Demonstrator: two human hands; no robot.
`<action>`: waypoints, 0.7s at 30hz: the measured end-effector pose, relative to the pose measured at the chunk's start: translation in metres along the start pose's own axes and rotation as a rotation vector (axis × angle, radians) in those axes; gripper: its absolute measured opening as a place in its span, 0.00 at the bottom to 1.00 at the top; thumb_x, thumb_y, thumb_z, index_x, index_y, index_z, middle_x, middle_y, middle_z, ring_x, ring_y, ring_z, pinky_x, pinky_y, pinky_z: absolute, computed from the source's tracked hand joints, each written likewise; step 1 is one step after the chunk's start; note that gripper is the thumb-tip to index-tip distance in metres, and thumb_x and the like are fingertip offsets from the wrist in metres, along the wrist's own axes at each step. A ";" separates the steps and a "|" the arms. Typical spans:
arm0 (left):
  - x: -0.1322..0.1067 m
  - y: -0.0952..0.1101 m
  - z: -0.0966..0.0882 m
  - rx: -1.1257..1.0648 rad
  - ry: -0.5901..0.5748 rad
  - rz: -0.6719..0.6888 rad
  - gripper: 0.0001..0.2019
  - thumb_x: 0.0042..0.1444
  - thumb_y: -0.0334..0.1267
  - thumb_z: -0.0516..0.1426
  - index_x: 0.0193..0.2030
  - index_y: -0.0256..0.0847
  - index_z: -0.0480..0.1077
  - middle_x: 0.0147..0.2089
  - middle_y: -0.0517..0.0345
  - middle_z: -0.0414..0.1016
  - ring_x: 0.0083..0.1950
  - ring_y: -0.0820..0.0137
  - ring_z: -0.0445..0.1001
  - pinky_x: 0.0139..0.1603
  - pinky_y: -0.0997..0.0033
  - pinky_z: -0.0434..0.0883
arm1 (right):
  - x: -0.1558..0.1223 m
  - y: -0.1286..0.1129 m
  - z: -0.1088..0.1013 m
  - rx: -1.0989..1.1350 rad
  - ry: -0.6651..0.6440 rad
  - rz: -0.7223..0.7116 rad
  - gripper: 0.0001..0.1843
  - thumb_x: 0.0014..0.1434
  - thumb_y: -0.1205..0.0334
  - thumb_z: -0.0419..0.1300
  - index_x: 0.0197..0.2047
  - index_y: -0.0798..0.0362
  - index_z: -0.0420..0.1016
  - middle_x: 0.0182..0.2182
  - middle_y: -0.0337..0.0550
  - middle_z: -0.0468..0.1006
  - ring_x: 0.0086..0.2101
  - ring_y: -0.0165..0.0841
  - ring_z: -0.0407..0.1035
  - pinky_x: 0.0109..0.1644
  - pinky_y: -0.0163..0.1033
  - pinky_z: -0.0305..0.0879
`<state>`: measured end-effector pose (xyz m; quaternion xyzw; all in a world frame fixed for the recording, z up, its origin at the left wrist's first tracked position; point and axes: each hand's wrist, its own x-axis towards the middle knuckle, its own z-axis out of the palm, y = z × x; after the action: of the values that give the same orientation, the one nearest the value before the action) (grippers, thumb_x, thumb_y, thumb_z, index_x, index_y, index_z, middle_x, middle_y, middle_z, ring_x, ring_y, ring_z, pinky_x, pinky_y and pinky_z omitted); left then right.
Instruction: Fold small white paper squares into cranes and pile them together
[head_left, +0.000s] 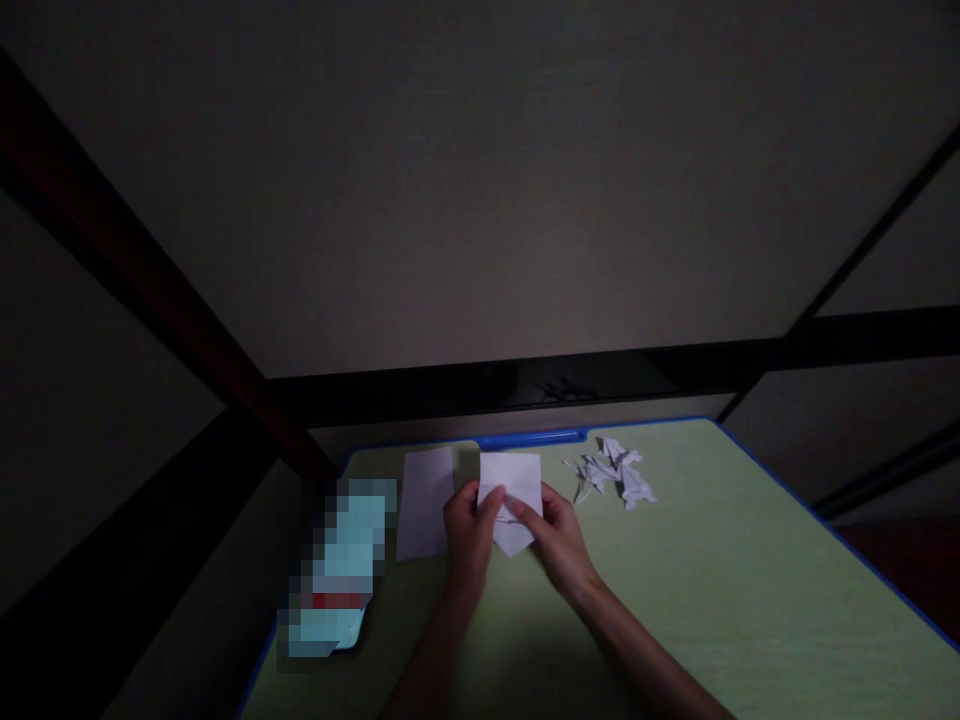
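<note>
A partly folded sheet of white paper (511,470) is held up over the table, its lower end coming to a point. My left hand (471,520) grips its left side, thumb pressed on the front face. On the right side my right hand (556,530) pinches it too, its thumb close to the other one near the middle. The fingers behind the paper are hidden. Just left of my left hand, a flat white sheet (426,500) lies on the table.
Several folded paper figures (619,472) lie in a cluster at the back right of the light green table (712,580). A blurred-out pale blue device (345,560) rests along the left edge. A blue strip (532,438) runs along the back edge, before a wood panel (525,200).
</note>
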<state>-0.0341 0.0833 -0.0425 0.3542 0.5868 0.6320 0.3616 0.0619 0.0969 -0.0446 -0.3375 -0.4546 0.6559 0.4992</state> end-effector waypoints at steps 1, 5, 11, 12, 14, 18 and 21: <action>0.001 -0.001 0.004 -0.003 0.017 0.003 0.08 0.40 0.37 0.57 0.23 0.33 0.67 0.19 0.61 0.67 0.22 0.74 0.64 0.21 0.78 0.61 | 0.001 -0.001 -0.001 0.012 -0.001 -0.002 0.12 0.44 0.62 0.60 0.35 0.56 0.70 0.29 0.40 0.75 0.28 0.31 0.66 0.31 0.33 0.61; 0.003 -0.001 0.011 0.012 0.043 0.026 0.07 0.40 0.37 0.57 0.23 0.34 0.67 0.20 0.61 0.68 0.23 0.74 0.65 0.22 0.78 0.61 | 0.001 -0.005 -0.004 0.039 0.031 -0.022 0.12 0.45 0.63 0.59 0.36 0.54 0.69 0.30 0.39 0.74 0.30 0.30 0.66 0.32 0.32 0.61; 0.005 -0.005 0.003 -0.063 0.061 -0.032 0.08 0.40 0.39 0.58 0.24 0.34 0.67 0.21 0.61 0.69 0.23 0.74 0.65 0.22 0.78 0.62 | 0.005 -0.004 0.002 0.000 -0.017 -0.027 0.14 0.40 0.65 0.62 0.34 0.57 0.69 0.28 0.40 0.74 0.27 0.30 0.65 0.31 0.33 0.61; 0.005 -0.005 0.002 -0.090 0.049 -0.050 0.09 0.40 0.39 0.58 0.25 0.34 0.67 0.22 0.61 0.69 0.24 0.74 0.66 0.23 0.78 0.63 | 0.007 -0.001 0.004 -0.036 0.023 -0.007 0.12 0.41 0.64 0.62 0.31 0.58 0.70 0.26 0.40 0.74 0.25 0.29 0.65 0.29 0.32 0.61; 0.005 -0.006 0.001 -0.133 0.017 -0.067 0.09 0.40 0.38 0.58 0.28 0.34 0.68 0.23 0.60 0.71 0.25 0.73 0.68 0.24 0.77 0.64 | 0.012 0.006 0.009 -0.049 0.157 0.015 0.09 0.43 0.61 0.59 0.26 0.60 0.70 0.20 0.39 0.72 0.21 0.28 0.63 0.24 0.32 0.59; 0.005 -0.001 -0.001 -0.255 -0.028 -0.094 0.11 0.40 0.36 0.59 0.32 0.35 0.68 0.27 0.59 0.73 0.29 0.70 0.70 0.30 0.75 0.66 | 0.016 0.017 0.017 -0.054 0.255 -0.015 0.11 0.44 0.58 0.58 0.25 0.59 0.69 0.18 0.37 0.70 0.19 0.27 0.61 0.22 0.31 0.57; 0.007 0.005 -0.003 -0.446 -0.050 -0.206 0.14 0.42 0.43 0.56 0.32 0.33 0.69 0.27 0.55 0.74 0.31 0.67 0.71 0.30 0.73 0.66 | 0.015 0.018 0.018 -0.087 0.264 -0.032 0.11 0.44 0.58 0.58 0.25 0.59 0.69 0.17 0.37 0.70 0.19 0.27 0.61 0.22 0.31 0.56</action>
<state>-0.0400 0.0876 -0.0379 0.2193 0.4565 0.6969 0.5077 0.0358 0.1050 -0.0550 -0.4348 -0.4182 0.5774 0.5501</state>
